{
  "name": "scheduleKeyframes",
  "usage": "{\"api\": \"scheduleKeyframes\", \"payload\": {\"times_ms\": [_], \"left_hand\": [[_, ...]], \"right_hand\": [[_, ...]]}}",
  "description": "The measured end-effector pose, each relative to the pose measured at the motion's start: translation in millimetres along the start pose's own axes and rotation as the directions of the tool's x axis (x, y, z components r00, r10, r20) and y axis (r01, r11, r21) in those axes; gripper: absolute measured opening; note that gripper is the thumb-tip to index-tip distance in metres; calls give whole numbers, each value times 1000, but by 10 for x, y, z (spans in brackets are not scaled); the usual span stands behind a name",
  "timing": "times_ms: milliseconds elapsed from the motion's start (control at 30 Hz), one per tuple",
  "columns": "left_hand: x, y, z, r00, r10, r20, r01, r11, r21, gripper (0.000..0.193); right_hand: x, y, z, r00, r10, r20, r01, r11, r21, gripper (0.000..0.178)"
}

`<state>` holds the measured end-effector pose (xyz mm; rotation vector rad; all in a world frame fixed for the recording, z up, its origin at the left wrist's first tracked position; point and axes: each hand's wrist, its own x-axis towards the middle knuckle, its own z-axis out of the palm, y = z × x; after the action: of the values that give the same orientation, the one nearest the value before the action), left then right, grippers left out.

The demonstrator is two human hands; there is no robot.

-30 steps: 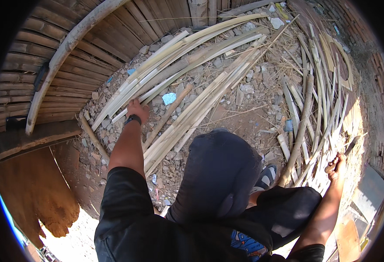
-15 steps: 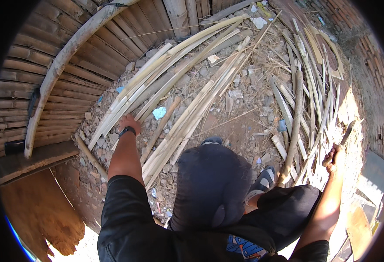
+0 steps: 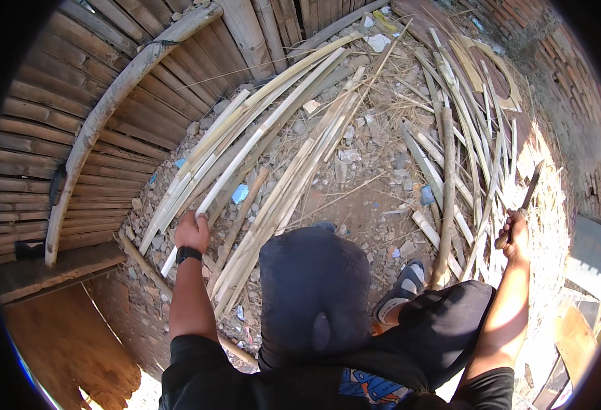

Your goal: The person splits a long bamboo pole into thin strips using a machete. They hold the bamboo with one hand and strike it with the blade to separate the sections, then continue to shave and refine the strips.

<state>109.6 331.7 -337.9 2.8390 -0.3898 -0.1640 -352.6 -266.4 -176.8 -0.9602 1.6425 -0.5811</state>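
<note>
My left hand (image 3: 192,232), with a dark watch on the wrist, is closed around a pale split bamboo strip (image 3: 265,128). The strip's near end sticks out below the hand, and its far part runs up and away to the right over other strips. At the right, my right hand (image 3: 517,234) grips the handle of a machete (image 3: 533,186), its dark blade pointing up and away. Beside the left hand lies a bundle of bamboo strips (image 3: 300,171), on the rubble between that hand and my knee.
Several more strips (image 3: 474,137) and a thick pole (image 3: 447,184) lie to the right. A bamboo slat wall (image 3: 109,157) with a curved pole closes off the left. Broken stones and straw cover the ground (image 3: 355,191). Far right stands a brick wall (image 3: 574,89).
My left hand has drawn nearer to me and now holds a strip, which has lifted and turned its pale face up. The machete stays in my right hand, shifted slightly left.
</note>
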Motion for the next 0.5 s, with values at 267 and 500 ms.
{"api": "scheduleKeyframes", "payload": {"times_ms": [267,500], "left_hand": [[-140,1497,-1247,976,216,-38,-218,975,-53,55],[-180,3612,-1983,849,525,-60,-528,848,-53,52]], "right_hand": [[-826,-396,446,826,-514,233,557,677,-481,29],[-1454,-489,884,465,-655,595,884,304,-356,38]]}}
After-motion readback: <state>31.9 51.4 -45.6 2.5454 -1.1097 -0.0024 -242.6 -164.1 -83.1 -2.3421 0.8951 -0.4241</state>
